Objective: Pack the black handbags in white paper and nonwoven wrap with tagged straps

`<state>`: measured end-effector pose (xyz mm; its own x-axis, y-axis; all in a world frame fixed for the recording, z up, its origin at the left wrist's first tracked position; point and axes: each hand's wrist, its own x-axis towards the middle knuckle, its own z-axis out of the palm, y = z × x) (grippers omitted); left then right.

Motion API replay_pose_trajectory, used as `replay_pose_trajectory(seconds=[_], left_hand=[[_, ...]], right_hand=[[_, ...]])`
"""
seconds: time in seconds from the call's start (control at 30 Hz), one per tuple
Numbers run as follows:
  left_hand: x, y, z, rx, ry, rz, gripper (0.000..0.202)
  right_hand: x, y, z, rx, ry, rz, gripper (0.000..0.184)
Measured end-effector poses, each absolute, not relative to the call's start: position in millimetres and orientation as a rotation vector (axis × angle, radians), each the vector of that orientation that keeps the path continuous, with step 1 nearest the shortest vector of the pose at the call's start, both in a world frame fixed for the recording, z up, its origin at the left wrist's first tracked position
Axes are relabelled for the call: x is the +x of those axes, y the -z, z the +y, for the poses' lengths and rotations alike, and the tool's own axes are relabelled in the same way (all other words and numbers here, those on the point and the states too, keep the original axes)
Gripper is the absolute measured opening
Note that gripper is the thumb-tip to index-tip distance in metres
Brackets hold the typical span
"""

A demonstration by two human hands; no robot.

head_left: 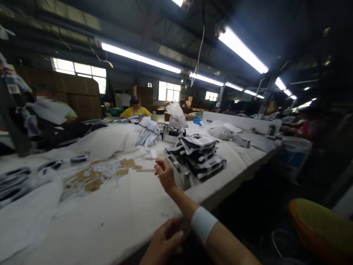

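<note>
My right hand [164,173] reaches out over the white worktable [116,217], fingers curled in a pinch beside a tape dispenser [180,173]; what it holds is too small to name. A white band wraps that forearm [203,222]. My left hand [165,241] rests at the table's near edge, fingers loosely curled, nothing visible in it. Just beyond the right hand lies a stack of folded black-and-white garments [201,154]. Scattered brown paper tags [93,176] lie to the left.
White fabric [110,140] and striped folded cloth [149,132] cover the far table. A person in yellow [136,108] sits at the back, other workers at left and right. An orange stool [322,228] stands at lower right.
</note>
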<state>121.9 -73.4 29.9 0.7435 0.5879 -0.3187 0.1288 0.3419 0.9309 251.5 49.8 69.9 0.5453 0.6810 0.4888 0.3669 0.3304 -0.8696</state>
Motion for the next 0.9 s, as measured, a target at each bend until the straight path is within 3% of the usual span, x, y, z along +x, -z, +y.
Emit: replay_pose_trajectory(seconds=[0.1,0.3,0.9], left_hand=[[122.1,-23.4,-90.9,1.070,-0.385,0.493,0.068],[107.6,-31.1,-109.7,0.926,-0.422,0.531,0.052],[86.7,-39.1,-124.3,1.120,-0.643,0.534,0.045]], right_hand=[[226.1,-65.2,48.6,-1.309,-0.298,-1.268,0.021],[202.2,-61.1,33.9,-1.352,-0.198,-1.676,0.020],[185.8,-45.5,12.4,-1.547,-0.086,-2.334,0.024]])
